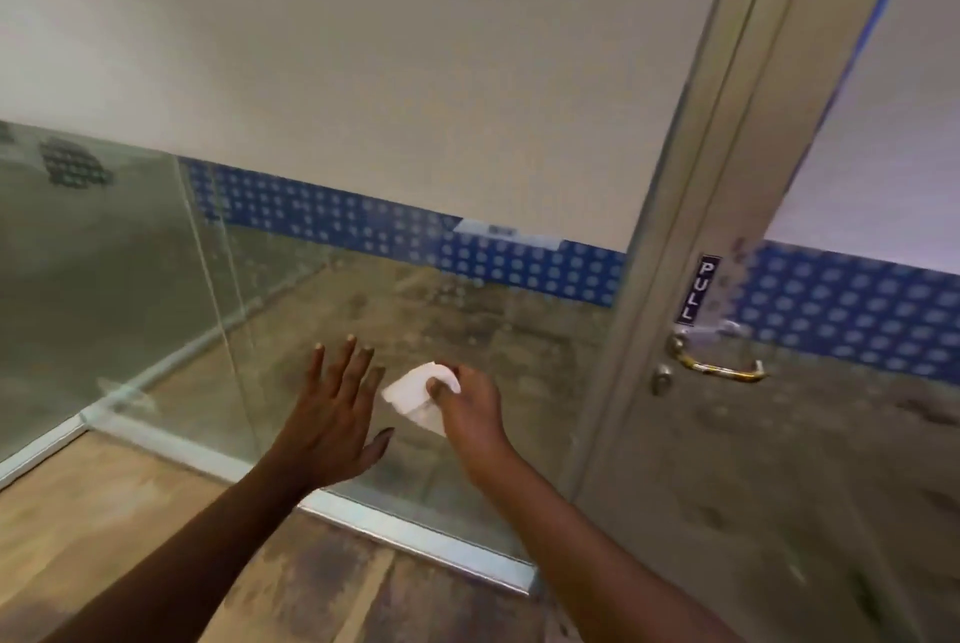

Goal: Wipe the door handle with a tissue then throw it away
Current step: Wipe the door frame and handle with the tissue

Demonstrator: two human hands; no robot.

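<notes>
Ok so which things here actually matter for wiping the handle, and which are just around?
Part of the job:
- tissue, held in the right hand
- door handle, not yet touched
- left hand, open and empty

Just around:
- PULL sticker above the handle
- blue dotted band on the glass
- keyhole below the handle

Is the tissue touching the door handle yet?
Apart. The head view shows the tissue pinched in the right hand, well left of the door handle, with the metal door frame between them.
</notes>
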